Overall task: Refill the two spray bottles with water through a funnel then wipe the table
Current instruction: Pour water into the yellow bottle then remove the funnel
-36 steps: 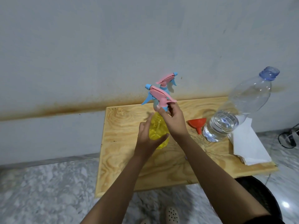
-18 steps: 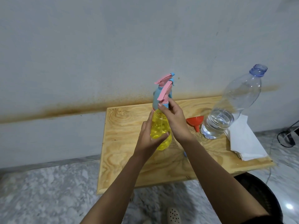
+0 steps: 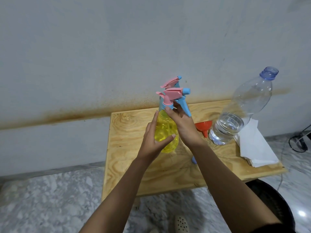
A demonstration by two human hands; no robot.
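Observation:
A yellow spray bottle stands on the wooden table. My left hand wraps around its body. My right hand grips the collar of its pink and blue spray head, whose nozzle points right. A second spray bottle's head shows just behind it; its body is mostly hidden. An orange funnel lies to the right of my right hand. Beside the funnel stands a large clear water bottle, uncapped and about a third full.
Folded white paper towels lie at the table's right end. A small blue cap-like piece peeks out under my right forearm. A grey wall runs behind the table. A dark round stool and a cable sit on the marble floor.
The spray head on the yellow bottle has turned under my right hand: its nozzle pointed left, then away, and now points right. My left hand has stayed on the body.

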